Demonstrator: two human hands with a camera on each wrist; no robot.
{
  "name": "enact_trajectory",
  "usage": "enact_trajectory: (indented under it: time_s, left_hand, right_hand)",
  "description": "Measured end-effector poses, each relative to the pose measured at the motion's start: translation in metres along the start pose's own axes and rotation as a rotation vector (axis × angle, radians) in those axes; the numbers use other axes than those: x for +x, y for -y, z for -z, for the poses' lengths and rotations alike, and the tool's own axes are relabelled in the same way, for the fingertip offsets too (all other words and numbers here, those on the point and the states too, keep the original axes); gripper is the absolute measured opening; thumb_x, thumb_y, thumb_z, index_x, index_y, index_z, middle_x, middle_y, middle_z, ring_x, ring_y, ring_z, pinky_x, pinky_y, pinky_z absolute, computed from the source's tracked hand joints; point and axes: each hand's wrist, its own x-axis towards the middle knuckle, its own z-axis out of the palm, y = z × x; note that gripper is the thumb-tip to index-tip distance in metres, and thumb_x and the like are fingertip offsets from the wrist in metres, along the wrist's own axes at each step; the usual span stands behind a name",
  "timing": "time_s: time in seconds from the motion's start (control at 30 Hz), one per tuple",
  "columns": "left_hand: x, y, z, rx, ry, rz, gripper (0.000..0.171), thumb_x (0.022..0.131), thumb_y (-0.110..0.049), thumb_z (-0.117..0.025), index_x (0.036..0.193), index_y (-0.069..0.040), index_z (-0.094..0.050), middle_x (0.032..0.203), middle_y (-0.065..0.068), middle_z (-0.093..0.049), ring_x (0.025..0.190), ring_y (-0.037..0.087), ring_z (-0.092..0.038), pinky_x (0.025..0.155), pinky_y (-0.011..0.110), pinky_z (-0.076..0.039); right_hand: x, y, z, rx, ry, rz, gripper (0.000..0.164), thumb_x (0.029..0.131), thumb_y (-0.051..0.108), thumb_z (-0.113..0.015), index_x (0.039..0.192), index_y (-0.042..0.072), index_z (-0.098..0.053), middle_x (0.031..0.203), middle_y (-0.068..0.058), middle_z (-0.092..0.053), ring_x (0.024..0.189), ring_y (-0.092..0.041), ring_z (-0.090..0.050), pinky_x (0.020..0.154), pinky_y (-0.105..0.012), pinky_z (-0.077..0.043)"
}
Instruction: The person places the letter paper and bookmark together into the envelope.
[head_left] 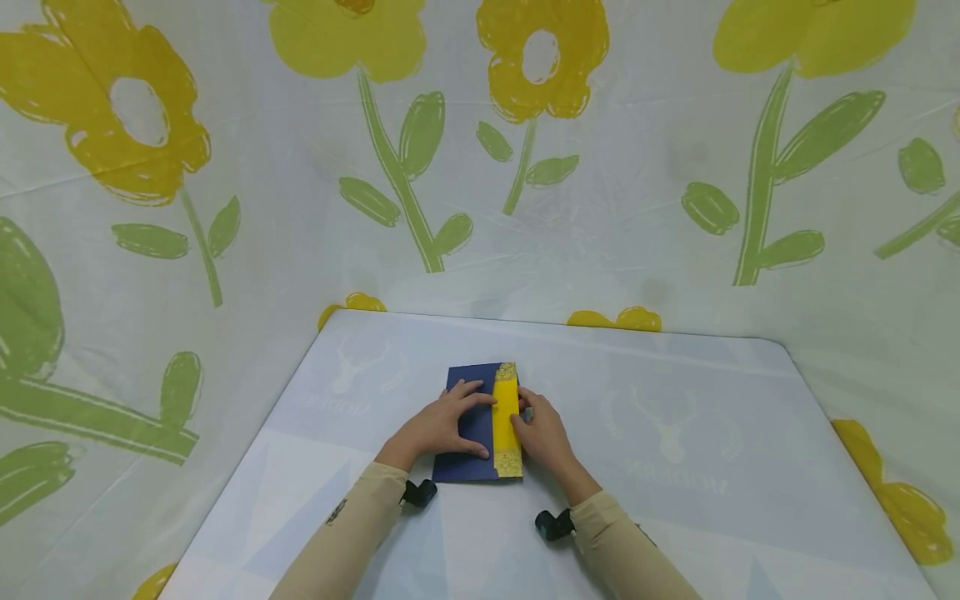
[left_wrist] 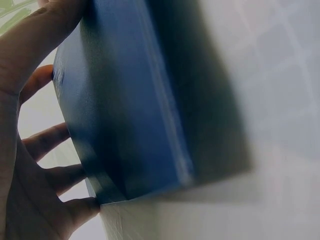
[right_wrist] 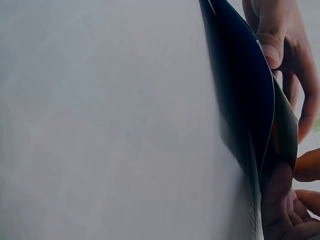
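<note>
A dark blue folded card lies on the table in front of me. Along its right side runs a yellow strip with gold, patterned ends. My left hand rests on the blue part, fingers spread and thumb pointing toward the strip. The left wrist view shows its fingertips along the edge of the blue card. My right hand pinches the strip's right edge, thumb on top and fingers at the side. In the right wrist view the blue layer bows up, with fingers of the right hand at the edge.
The pale table carries faint deer-head prints and blue triangles. Behind and beside it hangs a white cloth with yellow flowers and green leaves. A small black device sits at the right wrist, another at the left.
</note>
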Motion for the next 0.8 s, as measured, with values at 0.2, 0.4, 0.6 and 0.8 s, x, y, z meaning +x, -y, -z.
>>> enact_trajectory:
  time_s: [0.2,0.4,0.6,0.8]
  left_hand:
    - [-0.0001,-0.0005,0.0009,0.001,0.008,-0.007,0.084,0.059,-0.075,-0.064,0.134,-0.051,-0.035,0.153,-0.002,-0.02,0.14,0.035,-0.01,0.107,0.058,-0.019]
    - [-0.0006,-0.0014,0.0022,-0.008,0.011,-0.005,0.084,0.06,-0.075,-0.065,0.134,-0.051,-0.035,0.153,-0.002,-0.02,0.14,0.036,-0.01,0.106,0.06,-0.021]
    - [-0.0017,-0.0024,0.0027,-0.019,0.015,0.002,0.084,0.06,-0.074,-0.066,0.134,-0.049,-0.037,0.153,-0.002,-0.02,0.139,0.039,-0.011,0.103,0.061,-0.025]
    - [-0.001,-0.0008,0.0017,0.002,0.009,-0.002,0.084,0.059,-0.076,-0.064,0.134,-0.049,-0.036,0.153,-0.002,-0.02,0.14,0.036,-0.011,0.107,0.059,-0.02]
  right_hand:
    - [0.0006,0.0006,-0.0021,-0.013,0.008,0.001,0.052,0.087,0.02,-0.061,0.136,0.009,-0.046,0.104,-0.003,-0.056,0.065,-0.013,-0.046,0.057,-0.023,-0.043]
    - [0.0015,0.0027,-0.0041,-0.006,0.027,-0.007,0.053,0.087,0.02,-0.062,0.136,0.008,-0.045,0.104,-0.003,-0.056,0.065,-0.012,-0.048,0.057,-0.023,-0.045]
    - [0.0,0.0048,-0.0049,0.026,0.049,-0.014,0.054,0.087,0.02,-0.063,0.136,0.007,-0.044,0.103,-0.004,-0.055,0.064,-0.012,-0.049,0.055,-0.023,-0.047]
    - [0.0002,0.004,-0.0055,0.007,0.025,-0.007,0.053,0.087,0.021,-0.064,0.136,0.009,-0.046,0.104,-0.004,-0.056,0.066,-0.012,-0.048,0.057,-0.022,-0.046]
